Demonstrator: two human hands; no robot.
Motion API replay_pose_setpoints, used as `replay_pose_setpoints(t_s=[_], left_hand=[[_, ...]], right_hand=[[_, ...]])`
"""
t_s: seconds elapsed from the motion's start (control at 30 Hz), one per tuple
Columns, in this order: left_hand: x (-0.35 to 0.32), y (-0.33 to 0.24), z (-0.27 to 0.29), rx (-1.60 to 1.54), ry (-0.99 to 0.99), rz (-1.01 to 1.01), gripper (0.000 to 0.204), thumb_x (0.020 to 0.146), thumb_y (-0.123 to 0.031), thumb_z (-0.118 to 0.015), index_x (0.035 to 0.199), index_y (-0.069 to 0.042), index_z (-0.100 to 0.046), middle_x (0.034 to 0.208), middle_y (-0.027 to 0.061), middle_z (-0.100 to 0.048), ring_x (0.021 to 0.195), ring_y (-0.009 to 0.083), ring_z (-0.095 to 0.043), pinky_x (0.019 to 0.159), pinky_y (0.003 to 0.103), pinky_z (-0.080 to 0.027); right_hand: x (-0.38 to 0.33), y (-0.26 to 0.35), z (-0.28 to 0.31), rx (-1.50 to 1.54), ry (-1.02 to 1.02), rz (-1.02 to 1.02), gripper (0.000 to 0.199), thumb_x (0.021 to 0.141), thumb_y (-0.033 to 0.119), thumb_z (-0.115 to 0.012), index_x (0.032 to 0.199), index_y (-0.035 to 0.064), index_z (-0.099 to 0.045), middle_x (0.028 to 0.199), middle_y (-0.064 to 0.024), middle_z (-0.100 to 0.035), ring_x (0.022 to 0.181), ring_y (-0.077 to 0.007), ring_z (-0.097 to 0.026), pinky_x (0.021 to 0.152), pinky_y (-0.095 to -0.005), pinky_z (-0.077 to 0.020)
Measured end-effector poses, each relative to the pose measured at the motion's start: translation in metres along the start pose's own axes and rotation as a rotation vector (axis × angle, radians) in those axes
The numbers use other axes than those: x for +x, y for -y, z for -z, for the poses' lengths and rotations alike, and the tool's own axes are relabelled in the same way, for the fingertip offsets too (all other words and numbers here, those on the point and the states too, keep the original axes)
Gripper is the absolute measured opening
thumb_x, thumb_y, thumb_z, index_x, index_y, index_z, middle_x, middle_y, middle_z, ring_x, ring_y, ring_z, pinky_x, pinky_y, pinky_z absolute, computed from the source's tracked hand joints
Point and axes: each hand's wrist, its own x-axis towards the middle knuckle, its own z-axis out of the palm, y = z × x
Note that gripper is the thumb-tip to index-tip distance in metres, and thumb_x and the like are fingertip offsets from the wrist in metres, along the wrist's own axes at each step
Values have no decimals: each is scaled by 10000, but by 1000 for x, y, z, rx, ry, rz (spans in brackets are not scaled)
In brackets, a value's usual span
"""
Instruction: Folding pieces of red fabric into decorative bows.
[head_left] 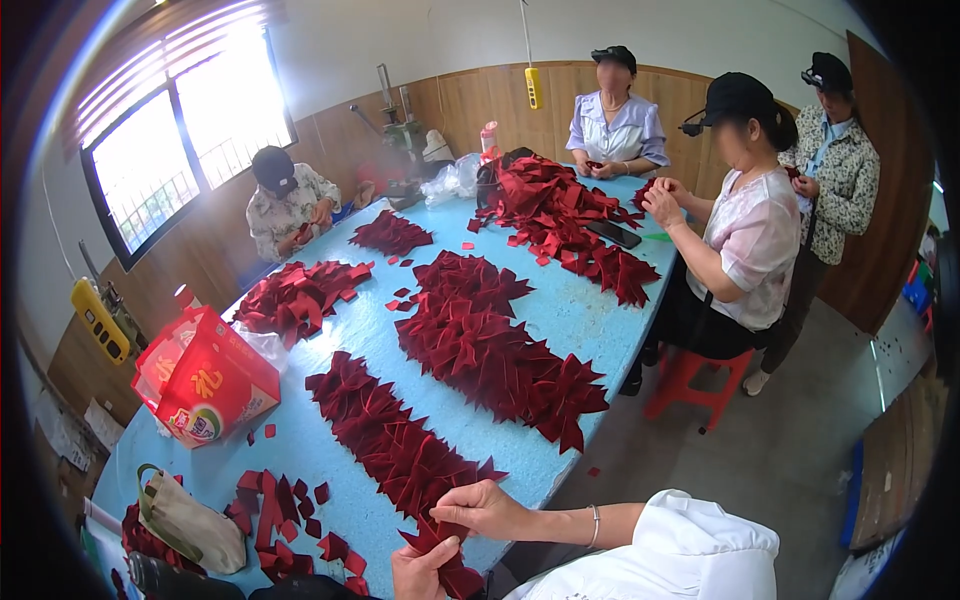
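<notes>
Low in the head view, my left hand pinches a dark red fabric bow by its lower side. My right hand is closed on the same bow from the upper right, thumb and fingers pressed together. The bow is held just over the near table edge, and part of it is hidden by my fingers. Right beyond my hands starts a long row of finished-looking red bows. Loose dark red fabric pieces and strips lie to the left of my hands.
A blue table carries a wider bow row and a large red pile. At left stand a red bag and a cream pouch. A black phone lies far right. Several people work around the table; a red stool is right.
</notes>
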Motion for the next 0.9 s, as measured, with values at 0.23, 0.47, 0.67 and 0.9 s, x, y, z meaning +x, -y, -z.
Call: replay_pose_setpoints(t_s=[0.23, 0.47, 0.67, 0.9], left_hand=[[0, -3, 1, 4, -1, -14, 180, 778, -25, -683, 940, 47, -652, 823, 83, -645, 679, 152, -599, 599, 243, -457], [-2, -1, 1, -17, 24, -32, 168, 777, -16, -681, 935, 36, -657, 832, 82, -647, 691, 149, -602, 611, 242, -461], [-3, -4, -3, -44, 19, 6, 189, 774, -3, -681, 957, 31, -647, 836, 73, -643, 690, 147, -599, 611, 245, -463], [2, -7, -3, -53, 8, 8, 196, 779, -1, -677, 970, 27, -642, 836, 67, -640, 679, 145, -596, 612, 246, -465]], right_hand=[[-2, 4, -3, -102, 123, 32, 175, 888, 206, -646, 865, 33, -645, 710, 21, -598, 646, -38, -524, 556, -209, -427], [-3, -13, -5, -43, 35, 214, 157, 879, 177, -657, 842, 25, -650, 704, 20, -597, 653, -35, -520, 561, -207, -423], [-3, -11, -4, 8, 15, 120, 192, 887, 201, -648, 821, 20, -655, 674, 24, -585, 643, -32, -508, 557, -209, -419], [7, 1, 2, -88, 86, 91, 216, 896, 221, -636, 825, 17, -648, 683, 13, -583, 641, -45, -493, 555, -225, -409]])
